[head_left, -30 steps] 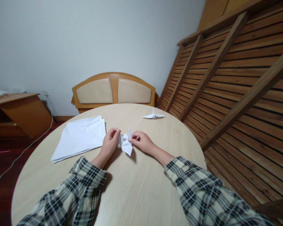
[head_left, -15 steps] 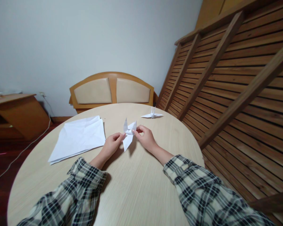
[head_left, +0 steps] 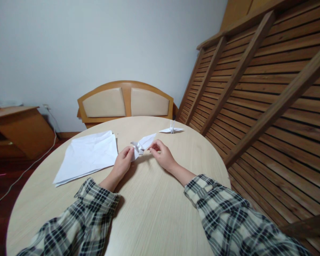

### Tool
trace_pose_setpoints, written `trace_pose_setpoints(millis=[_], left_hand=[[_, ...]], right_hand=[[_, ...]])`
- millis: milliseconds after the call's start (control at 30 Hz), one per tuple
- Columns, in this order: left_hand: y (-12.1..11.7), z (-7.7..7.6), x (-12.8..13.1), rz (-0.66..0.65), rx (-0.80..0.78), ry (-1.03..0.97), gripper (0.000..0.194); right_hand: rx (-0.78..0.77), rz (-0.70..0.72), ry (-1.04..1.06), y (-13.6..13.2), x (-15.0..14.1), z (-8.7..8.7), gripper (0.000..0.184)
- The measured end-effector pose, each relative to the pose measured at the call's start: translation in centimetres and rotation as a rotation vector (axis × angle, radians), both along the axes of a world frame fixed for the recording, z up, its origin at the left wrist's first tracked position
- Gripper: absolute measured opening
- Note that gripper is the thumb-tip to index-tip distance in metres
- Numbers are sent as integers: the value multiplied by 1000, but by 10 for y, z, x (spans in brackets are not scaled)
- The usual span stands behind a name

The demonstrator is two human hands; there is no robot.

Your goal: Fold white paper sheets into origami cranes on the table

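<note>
A folded white paper crane [head_left: 147,141] is held just above the table between my hands. My left hand [head_left: 123,160] is closed, pinching the crane's left side between thumb and fingers. My right hand [head_left: 161,153] is at the crane's right side, thumb and forefinger pinched together at what looks like a thin point of it; the exact contact is too small to see clearly. One wing of the crane points up and to the right, and the other is partly behind my left fingers. A second paper crane [head_left: 171,130] stands near the far edge.
A stack of creased white paper sheets [head_left: 88,156] lies on the left of the round wooden table [head_left: 154,213]. Behind it is a padded headboard [head_left: 126,103]. A slatted wooden frame [head_left: 245,89] leans at the right. A desk [head_left: 21,131] and cable [head_left: 24,173] are at the left.
The held crane has turned and shifted slightly left, so one wing now points up and right. My left hand has moved a little left with it. My right hand has barely moved.
</note>
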State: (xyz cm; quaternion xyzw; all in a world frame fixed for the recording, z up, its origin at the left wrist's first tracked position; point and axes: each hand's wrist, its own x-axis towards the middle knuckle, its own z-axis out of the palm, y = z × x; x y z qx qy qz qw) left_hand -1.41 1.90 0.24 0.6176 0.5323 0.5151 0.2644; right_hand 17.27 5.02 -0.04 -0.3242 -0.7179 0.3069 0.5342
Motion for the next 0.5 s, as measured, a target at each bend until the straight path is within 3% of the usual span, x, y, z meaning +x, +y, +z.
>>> trace_pose_setpoints(millis=[200,500], left_hand=[[-2,1,2,-43,-17,13,34],[-8,8,4,-122,-38,30,31]], right_hand=[[-233,56,153,5,-4,-6,28],[-262,127,63,6,-4,-8,28]])
